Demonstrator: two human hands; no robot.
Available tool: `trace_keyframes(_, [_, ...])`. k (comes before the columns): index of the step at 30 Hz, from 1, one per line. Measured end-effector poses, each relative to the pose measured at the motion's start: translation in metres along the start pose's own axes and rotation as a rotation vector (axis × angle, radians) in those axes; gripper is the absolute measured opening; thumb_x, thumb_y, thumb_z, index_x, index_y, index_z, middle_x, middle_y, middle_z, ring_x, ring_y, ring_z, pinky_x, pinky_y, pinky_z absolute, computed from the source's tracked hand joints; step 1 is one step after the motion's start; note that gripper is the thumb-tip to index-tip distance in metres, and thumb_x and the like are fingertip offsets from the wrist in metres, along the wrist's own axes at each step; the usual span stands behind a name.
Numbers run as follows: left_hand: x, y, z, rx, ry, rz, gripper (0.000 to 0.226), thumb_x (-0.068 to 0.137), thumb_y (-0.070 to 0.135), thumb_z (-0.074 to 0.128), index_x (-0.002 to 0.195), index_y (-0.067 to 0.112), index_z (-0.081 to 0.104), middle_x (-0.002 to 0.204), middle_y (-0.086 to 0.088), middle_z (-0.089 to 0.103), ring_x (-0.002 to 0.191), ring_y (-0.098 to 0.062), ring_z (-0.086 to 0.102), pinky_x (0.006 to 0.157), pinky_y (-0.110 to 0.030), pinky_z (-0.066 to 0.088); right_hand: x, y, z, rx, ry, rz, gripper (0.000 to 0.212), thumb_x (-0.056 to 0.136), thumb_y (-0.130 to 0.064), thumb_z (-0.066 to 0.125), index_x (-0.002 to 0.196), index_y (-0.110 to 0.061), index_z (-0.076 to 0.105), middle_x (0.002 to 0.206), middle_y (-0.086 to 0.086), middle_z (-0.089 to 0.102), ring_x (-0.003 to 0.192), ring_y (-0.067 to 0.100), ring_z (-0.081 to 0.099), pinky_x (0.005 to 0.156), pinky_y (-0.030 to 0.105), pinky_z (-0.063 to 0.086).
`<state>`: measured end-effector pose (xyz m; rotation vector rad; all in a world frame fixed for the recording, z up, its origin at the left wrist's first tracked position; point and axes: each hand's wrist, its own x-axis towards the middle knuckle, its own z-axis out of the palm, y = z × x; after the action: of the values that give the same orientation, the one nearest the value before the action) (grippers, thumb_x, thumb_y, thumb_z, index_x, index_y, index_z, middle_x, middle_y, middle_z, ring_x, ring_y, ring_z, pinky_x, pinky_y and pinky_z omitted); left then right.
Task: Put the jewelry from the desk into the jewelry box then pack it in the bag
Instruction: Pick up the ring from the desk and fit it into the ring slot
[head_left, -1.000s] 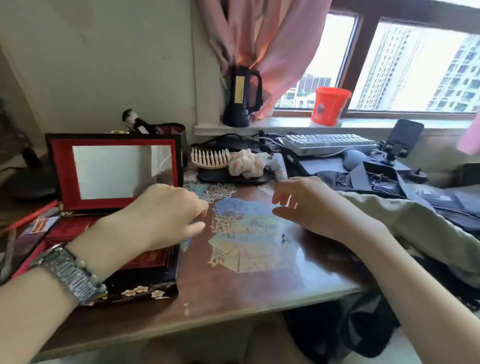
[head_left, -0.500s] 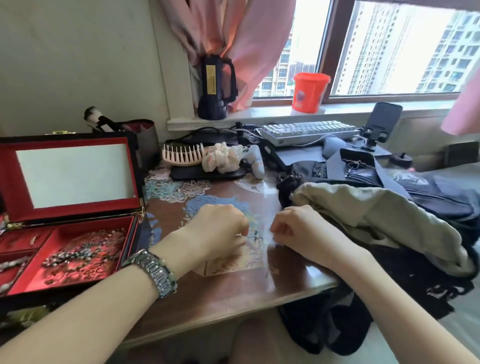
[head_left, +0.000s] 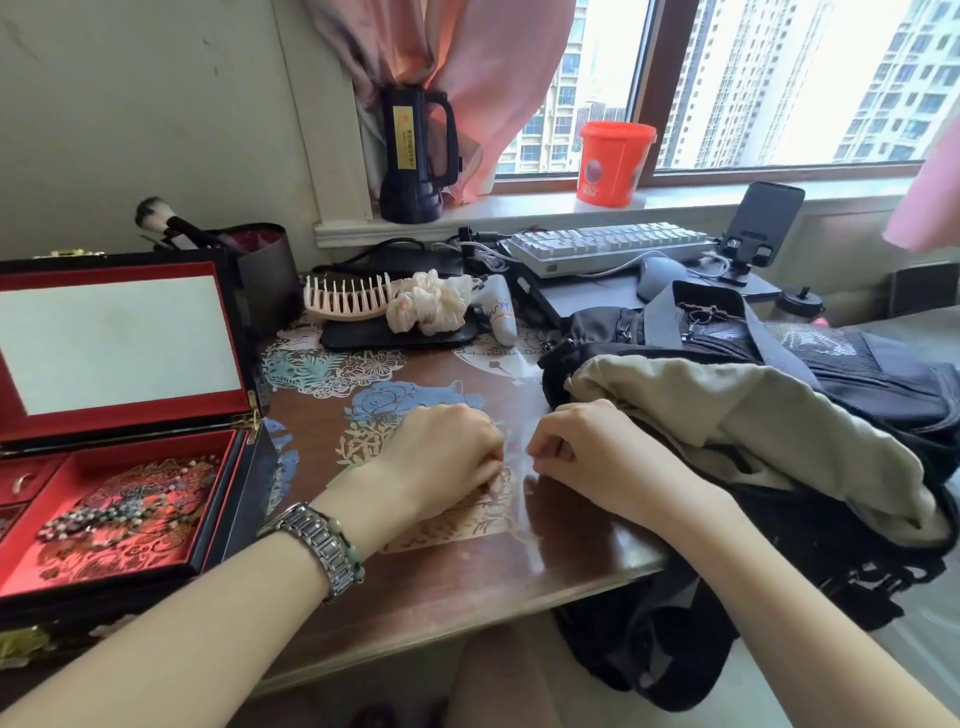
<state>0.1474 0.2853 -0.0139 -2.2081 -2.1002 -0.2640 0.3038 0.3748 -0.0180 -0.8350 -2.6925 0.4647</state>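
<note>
The open jewelry box, black with a red lining and a mirror in its lid, stands at the desk's left. A beaded strand lies in its big compartment. My left hand, with a metal watch on the wrist, rests curled on the desk's middle, fingertips pinched on a small ring-like jewelry piece. My right hand is curled just right of it, fingertips almost touching the left hand's; whether it also holds the piece is hidden. The black bag lies at the right under a beige cloth.
A pink comb, white scrunchie and tube lie behind my hands. A brush pot stands behind the box. Keyboard, mouse and phone stand sit at the back right. A black flashlight and orange bucket are on the sill.
My view swung right, so the box now sits far left. My left hand left the box and came to the desk's middle; both hands drew together and curled.
</note>
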Motion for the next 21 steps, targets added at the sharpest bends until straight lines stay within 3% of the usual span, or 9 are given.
trace_keyframes(5, [-0.002, -0.004, -0.001, -0.007, -0.027, -0.010, 0.021, 0.092, 0.028, 0.048, 0.097, 0.021, 0.067, 0.102, 0.006, 0.066, 0.098, -0.018, 0.060, 0.069, -0.029, 0.042, 0.004, -0.002, 0.004, -0.027, 0.001, -0.010, 0.007, 0.080, -0.015, 0.066, 0.084, -0.017, 0.071, 0.085, 0.001, 0.067, 0.080, 0.020, 0.061, 0.075, 0.038, 0.054])
trace_keyframes(10, [-0.007, -0.015, -0.008, -0.034, -0.090, -0.062, 0.020, 0.093, 0.030, 0.048, 0.098, 0.015, 0.060, 0.102, 0.000, 0.065, 0.096, -0.022, 0.059, 0.079, -0.039, 0.050, 0.011, -0.005, 0.012, -0.030, 0.012, -0.001, 0.013, 0.081, -0.016, 0.064, 0.091, -0.021, 0.070, 0.083, -0.002, 0.061, 0.080, 0.020, 0.061, 0.075, 0.039, 0.053])
trace_keyframes(17, [-0.011, -0.025, -0.016, -0.158, -0.147, -0.090, 0.016, 0.091, 0.025, 0.056, 0.097, 0.014, 0.065, 0.097, 0.000, 0.069, 0.091, -0.018, 0.061, 0.081, -0.037, 0.051, 0.018, -0.011, 0.016, -0.018, -0.006, 0.005, 0.017, 0.086, -0.018, 0.063, 0.100, -0.021, 0.072, 0.090, 0.002, 0.066, 0.080, 0.019, 0.058, 0.074, 0.037, 0.052])
trace_keyframes(21, [-0.015, -0.026, -0.018, -0.183, -0.142, -0.082, 0.012, 0.089, 0.021, 0.057, 0.096, 0.015, 0.066, 0.096, 0.001, 0.069, 0.090, -0.016, 0.061, 0.081, -0.037, 0.051, 0.021, -0.011, 0.017, -0.028, -0.005, -0.014, 0.016, 0.085, -0.018, 0.064, 0.093, -0.025, 0.075, 0.082, -0.003, 0.058, 0.080, 0.023, 0.058, 0.072, 0.039, 0.052])
